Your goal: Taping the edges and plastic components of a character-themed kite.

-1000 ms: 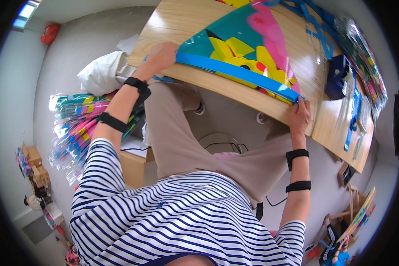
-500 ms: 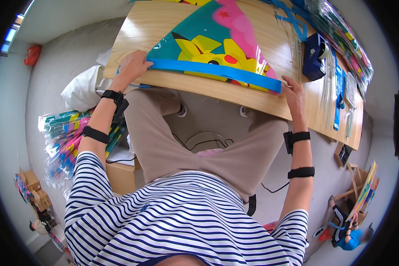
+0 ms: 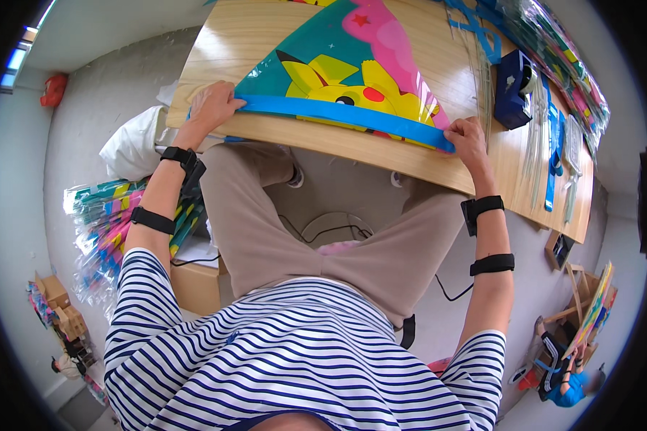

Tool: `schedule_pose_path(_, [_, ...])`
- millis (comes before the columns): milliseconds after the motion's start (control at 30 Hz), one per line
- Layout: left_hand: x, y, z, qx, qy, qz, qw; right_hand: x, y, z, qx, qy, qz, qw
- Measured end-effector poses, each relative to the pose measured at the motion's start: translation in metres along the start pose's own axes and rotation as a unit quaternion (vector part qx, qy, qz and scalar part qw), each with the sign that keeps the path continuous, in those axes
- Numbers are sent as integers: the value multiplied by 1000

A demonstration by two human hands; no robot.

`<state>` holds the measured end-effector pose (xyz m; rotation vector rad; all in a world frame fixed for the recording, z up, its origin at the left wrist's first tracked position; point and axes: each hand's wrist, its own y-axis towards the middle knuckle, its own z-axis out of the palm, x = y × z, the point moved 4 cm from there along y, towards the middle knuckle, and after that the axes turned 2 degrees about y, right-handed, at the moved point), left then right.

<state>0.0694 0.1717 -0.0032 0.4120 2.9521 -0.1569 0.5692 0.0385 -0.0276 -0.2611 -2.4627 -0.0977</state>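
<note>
A triangular printed plastic sheet in teal, pink and yellow, with a yellow cartoon animal on it, lies at the front of the wooden table. Along its near edge stretches a flat blue strip, ribbon or tape. My left hand pinches the strip's left end at the sheet's left corner, thumb and fingers together. At the right corner, my right hand has its thumb and forefinger closed on the strip's other end. Black straps with small devices circle both my forearms.
On the right of the wooden table stands a navy tape dispenser, beside thin clear rods and blue strips. Wrapped colourful sheets lie behind it. More fill a pile on my left, by a cardboard box. A person in blue sits far right.
My right hand has moved slightly left and closed its fingers on the strip's right end. The left hand has barely shifted.
</note>
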Motion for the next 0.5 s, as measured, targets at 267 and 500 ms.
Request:
schedule_pose_path(267, [1, -2, 0, -11, 1, 10, 1000, 9, -8, 5, -32, -33, -22, 999])
schedule_pose_path(500, [2, -8, 3, -55, 8, 18, 998, 17, -16, 15, -67, -164, -58, 983])
